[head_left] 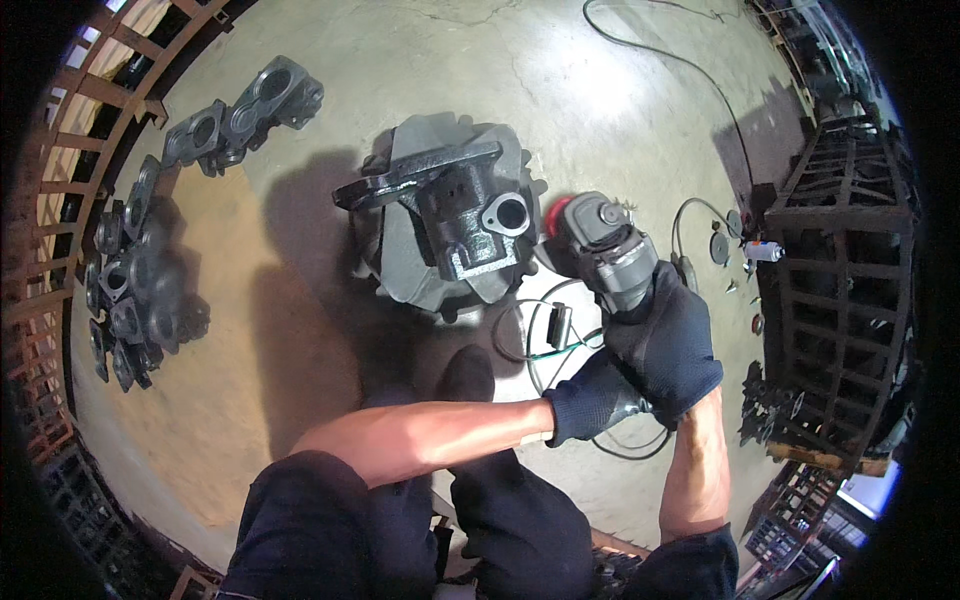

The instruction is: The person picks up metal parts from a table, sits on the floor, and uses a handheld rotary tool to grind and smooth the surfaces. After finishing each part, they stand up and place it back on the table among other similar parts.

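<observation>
Right hand (668, 325): grips the angle grinder (622, 265) by its body, fingers closed round it, presumably for steering.
Left hand (598, 393): sits just behind and below, probably bracing the tool's rear; cannot tell how the fingers close, being hidden.
Red disc (555, 213): faces the casting; cannot tell whether touching.
Black casting (455, 215): rests on a toothed dark support (405, 278), just left of the grinder, likely raised for easier reach.
Cord (640, 458): loops beneath the hands, probably left slack for free movement.
Counted singly: one grinder, one supported casting, one white-and-blue can (766, 251).
Grey discs (719, 248): two, near the can.
Other castings (272, 92): several at left, too overlapped for exact counting.
</observation>
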A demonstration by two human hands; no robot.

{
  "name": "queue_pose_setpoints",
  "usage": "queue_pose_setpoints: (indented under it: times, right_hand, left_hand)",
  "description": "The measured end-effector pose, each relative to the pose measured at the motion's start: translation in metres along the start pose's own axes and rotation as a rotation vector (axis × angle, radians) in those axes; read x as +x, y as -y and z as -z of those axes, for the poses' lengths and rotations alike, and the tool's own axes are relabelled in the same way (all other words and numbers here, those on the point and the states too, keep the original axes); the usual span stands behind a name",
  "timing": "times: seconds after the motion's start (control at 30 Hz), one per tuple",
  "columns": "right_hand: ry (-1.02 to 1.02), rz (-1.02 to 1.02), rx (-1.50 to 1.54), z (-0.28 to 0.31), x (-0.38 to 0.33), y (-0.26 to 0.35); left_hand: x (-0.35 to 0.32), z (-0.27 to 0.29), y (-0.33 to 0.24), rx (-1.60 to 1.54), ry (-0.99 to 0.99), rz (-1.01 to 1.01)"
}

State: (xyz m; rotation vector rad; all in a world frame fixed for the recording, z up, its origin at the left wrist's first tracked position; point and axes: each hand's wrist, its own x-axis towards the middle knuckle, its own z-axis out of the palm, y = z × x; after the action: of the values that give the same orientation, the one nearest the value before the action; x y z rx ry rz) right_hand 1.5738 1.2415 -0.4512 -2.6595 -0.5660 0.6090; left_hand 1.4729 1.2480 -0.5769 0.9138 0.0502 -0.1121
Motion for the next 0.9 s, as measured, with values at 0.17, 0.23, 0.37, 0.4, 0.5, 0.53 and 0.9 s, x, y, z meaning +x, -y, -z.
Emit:
queue_pose_setpoints:
  times: [0.17,0.23,0.37,0.4,0.5,0.53,0.9]
  right_hand:
    - [-0.035,0.055,0.105,-0.004,-0.006,-0.012]
    - [0.021,0.103,0.074,-0.014,0.001,-0.008]
    - [0.098,0.095,-0.05,-0.002,0.012,0.012]
    - [0.1,0.08,-0.088,-0.001,0.013,0.014]
    - [-0.053,0.082,-0.004,-0.005,0.01,-0.006]
    - [-0.02,-0.035,0.129,-0.006,0.009,-0.011]
    - [-0.093,-0.292,0.778,-0.061,-0.033,-0.059]
  left_hand:
    - [-0.004,-0.002,0.006,-0.038,-0.015,-0.026]
    - [-0.012,0.01,0.009,0.063,-0.051,-0.033]
    - [-0.004,0.014,-0.004,0.046,-0.048,-0.042]
    - [-0.002,0.016,-0.006,0.111,-0.024,-0.05]
    - [0.004,0.016,-0.016,0.377,0.056,-0.097]
    - [0.006,0.016,-0.014,0.422,0.096,-0.091]
    - [-0.034,0.03,0.018,0.221,0.031,0.251]
